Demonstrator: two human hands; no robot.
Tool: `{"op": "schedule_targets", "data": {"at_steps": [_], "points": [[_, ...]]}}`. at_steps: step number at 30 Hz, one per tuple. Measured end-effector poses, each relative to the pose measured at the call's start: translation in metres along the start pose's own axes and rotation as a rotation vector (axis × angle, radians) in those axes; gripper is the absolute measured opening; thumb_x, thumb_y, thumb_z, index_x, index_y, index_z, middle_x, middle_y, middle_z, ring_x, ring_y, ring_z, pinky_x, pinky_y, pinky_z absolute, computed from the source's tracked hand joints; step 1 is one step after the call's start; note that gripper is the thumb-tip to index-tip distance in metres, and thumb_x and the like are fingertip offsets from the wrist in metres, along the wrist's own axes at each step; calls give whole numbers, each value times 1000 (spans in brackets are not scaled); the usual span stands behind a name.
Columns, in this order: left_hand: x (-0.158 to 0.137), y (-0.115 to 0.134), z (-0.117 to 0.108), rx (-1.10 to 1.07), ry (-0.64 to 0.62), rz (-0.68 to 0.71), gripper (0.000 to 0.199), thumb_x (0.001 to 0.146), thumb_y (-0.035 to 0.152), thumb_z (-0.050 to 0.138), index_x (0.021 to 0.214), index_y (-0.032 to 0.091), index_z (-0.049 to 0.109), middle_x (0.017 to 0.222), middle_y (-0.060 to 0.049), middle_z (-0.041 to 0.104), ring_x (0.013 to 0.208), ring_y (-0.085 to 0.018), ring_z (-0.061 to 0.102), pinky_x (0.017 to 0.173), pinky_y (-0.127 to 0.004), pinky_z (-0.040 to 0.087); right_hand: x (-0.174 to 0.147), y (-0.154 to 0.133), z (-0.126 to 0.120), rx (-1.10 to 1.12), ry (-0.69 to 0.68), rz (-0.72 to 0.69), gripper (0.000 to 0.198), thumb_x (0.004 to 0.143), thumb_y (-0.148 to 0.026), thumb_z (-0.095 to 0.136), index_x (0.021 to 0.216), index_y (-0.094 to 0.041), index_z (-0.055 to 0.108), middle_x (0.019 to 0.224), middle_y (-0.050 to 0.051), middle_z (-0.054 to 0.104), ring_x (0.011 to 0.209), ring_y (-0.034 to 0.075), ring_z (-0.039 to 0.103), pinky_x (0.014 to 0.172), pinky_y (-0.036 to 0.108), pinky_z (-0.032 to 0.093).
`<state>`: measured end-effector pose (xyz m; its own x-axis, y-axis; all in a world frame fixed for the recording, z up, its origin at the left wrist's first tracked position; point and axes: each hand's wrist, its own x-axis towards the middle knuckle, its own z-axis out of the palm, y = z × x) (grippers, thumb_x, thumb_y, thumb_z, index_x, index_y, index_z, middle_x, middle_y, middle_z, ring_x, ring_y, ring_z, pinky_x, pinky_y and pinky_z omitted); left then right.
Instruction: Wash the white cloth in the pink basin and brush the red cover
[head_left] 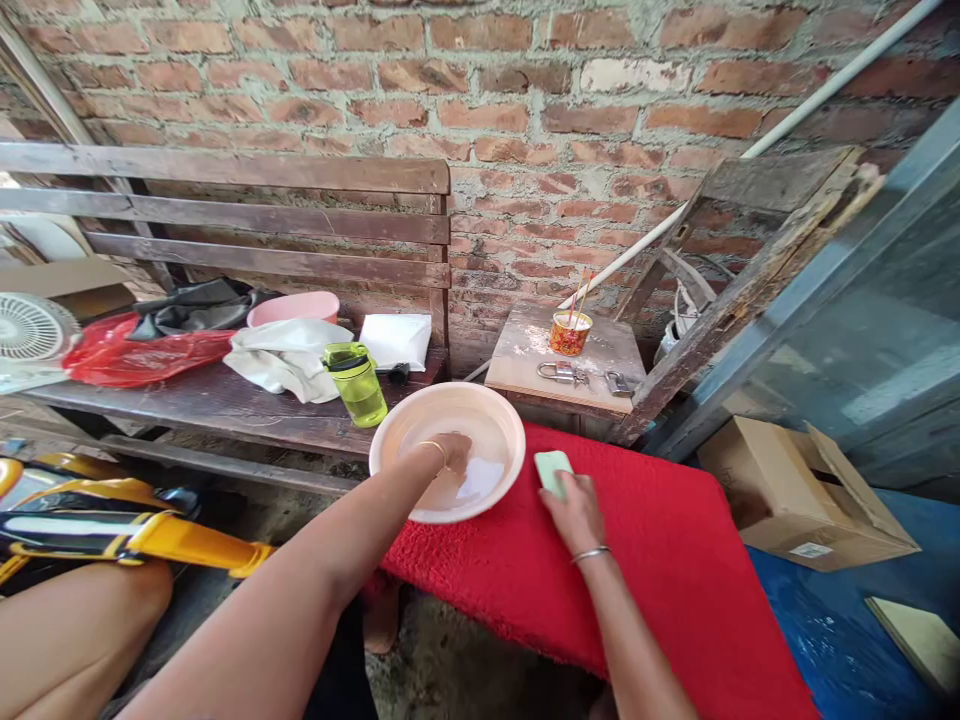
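Note:
A pale pink basin (519, 452) of cloudy water stands at the far left end of a surface covered in red cloth (660, 560). My left hand (452, 455), a thin bracelet at its wrist, reaches into the basin. The water and the hand's angle hide its fingers. On the red cloth, right of the basin, my right hand (579, 510) grips a pale green block (553, 466) with rounded corners. The block lies flat against the cloth, and its exact kind is unclear.
A green bottle (358, 384) stands on the wooden bench (247, 405), beside white cloth (281, 355) and a red bag (142, 350). Behind sits a small table (517, 350) with padlocks (556, 371) and an incense cup (569, 336). At right is a cardboard box (787, 500); yellow-black gear (180, 540) lies left.

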<state>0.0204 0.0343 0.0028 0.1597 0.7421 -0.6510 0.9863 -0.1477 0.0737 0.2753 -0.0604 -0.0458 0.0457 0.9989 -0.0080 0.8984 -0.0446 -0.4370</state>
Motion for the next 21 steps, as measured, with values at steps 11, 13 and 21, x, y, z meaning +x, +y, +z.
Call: {"op": "schedule_targets", "data": {"at_steps": [11,13,21], "points": [[7,-1,2,25,0,-11,75,51,22,90,122,17,66,133,-18,66,118,-38,64,91,-39,54,-19,115,-52,-192,46,195,47,92,-43,52,131,-21,64,111,11,62,110,25,58,99,35,44],[7,-2,3,10,8,-7,71,51,23,90,118,17,67,130,-17,68,119,-38,64,91,-39,53,-31,167,-75,-190,78,345,52,91,-49,50,132,-20,64,111,12,64,116,28,56,101,38,44],[3,-2,2,-30,31,-10,71,51,17,90,117,14,67,136,-19,64,121,-38,62,96,-41,51,-79,214,-95,-133,243,508,63,86,-56,49,128,-12,66,106,21,67,118,38,57,101,49,47]]}}
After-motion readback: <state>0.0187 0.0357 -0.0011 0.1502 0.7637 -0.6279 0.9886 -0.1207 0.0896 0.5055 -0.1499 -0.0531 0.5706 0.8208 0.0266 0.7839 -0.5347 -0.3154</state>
